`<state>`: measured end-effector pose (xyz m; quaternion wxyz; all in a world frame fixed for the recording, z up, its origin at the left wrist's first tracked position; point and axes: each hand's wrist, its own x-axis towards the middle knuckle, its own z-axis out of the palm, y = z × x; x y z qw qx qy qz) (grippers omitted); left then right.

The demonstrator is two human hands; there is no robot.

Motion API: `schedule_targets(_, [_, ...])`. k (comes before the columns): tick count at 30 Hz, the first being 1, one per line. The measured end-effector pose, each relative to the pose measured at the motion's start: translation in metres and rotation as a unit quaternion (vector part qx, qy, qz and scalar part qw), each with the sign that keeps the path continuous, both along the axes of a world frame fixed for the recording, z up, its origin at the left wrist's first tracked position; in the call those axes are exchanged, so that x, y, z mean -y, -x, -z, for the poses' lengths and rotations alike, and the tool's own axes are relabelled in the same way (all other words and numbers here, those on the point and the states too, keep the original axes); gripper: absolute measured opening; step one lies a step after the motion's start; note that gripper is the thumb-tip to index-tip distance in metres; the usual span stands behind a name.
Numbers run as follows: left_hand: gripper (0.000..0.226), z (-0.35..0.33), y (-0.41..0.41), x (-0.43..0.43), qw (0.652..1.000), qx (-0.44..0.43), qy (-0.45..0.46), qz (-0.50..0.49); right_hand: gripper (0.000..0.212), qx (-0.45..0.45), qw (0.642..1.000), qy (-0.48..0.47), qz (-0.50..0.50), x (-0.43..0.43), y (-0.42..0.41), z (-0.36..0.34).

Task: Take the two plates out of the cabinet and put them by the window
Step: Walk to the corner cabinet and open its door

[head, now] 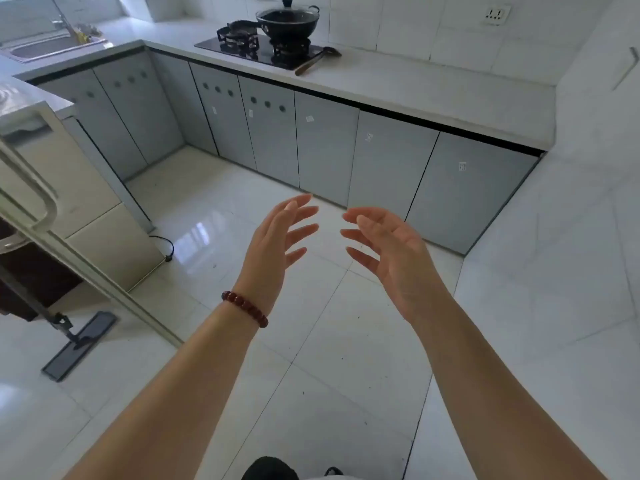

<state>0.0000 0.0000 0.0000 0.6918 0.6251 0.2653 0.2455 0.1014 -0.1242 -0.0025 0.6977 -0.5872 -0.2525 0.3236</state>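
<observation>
With my left hand [277, 237] and right hand [391, 247] both empty, fingers spread wide over the floor, and no plates visible behind the shut cabinet doors [325, 147], I judged opening one door squarely by its edge the sound first move.

Ahead of you the worktop [398, 88] runs left to right above a row of closed cabinet doors [325, 147]. On it sits the stove [256, 50], a lidded pan [287, 20] on its right burner and a spatula [317, 60] just beside it. The sink [52, 46] lies far left. A mop [78, 344] rests on the floor at your left. Your left hand [273, 244] and right hand [391, 251] hover apart over the floor.
</observation>
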Motion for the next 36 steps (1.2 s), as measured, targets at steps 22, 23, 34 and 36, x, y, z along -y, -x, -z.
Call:
schedule_targets(22, [0.033,0.032,-0.080,-0.185,0.999,-0.004,-0.010,0.044,0.016,-0.015,0.998,0.043,0.032,-0.184,-0.067,0.021])
schedule_targets(23, [0.031,0.036,-0.084,-0.189,0.999,-0.008,-0.017,0.046,0.016,-0.018,0.998,0.046,0.033,-0.188,-0.071,0.024])
schedule_targets(34, [0.028,0.060,-0.186,-0.238,0.999,-0.005,0.025,0.036,0.024,-0.037,0.996,0.073,0.021,-0.237,-0.170,0.040])
schedule_targets(36, [0.029,0.059,-0.217,-0.248,0.999,-0.003,0.027,0.028,0.023,-0.037,0.996,0.078,0.011,-0.248,-0.198,0.041])
